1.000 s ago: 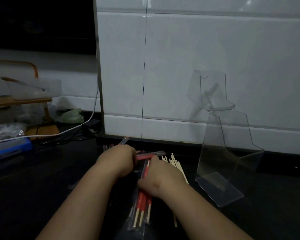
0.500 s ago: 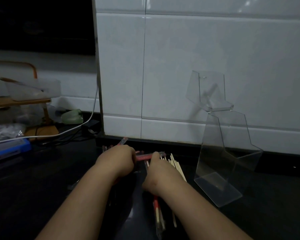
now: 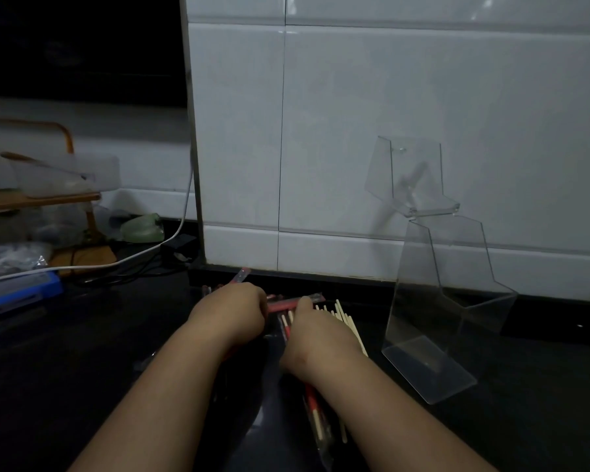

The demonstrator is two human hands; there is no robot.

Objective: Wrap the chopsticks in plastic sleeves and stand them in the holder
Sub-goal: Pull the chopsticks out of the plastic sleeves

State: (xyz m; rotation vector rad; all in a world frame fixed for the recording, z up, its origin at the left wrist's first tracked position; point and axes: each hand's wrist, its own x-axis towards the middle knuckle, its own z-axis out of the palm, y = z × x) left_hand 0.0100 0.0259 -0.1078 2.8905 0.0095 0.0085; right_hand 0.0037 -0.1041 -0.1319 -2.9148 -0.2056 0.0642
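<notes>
My left hand (image 3: 230,313) is curled round a red-printed plastic sleeve (image 3: 283,304) that runs sideways between both hands. My right hand (image 3: 317,338) lies over a fan of bare wooden chopsticks (image 3: 346,323) on the dark counter, its thumb against the sleeve; whether it grips anything is hidden. Under my right wrist lies a sleeved pair of chopsticks (image 3: 315,415) with red bands. More sleeves (image 3: 241,275) poke out beyond my left hand. The clear acrylic holder (image 3: 447,301) stands at the right against the tiled wall and holds nothing.
A white cable (image 3: 123,260) and a black plug lie at the left. Further left are a blue box (image 3: 17,294), a wooden rack with clear containers (image 3: 62,175) and a pale green object (image 3: 143,228). White tiles close off the back.
The sleeved chopsticks that my right hand held one second ago now lie on the counter under my wrist. My right hand has moved up over the bare chopsticks. The left hand has hardly moved.
</notes>
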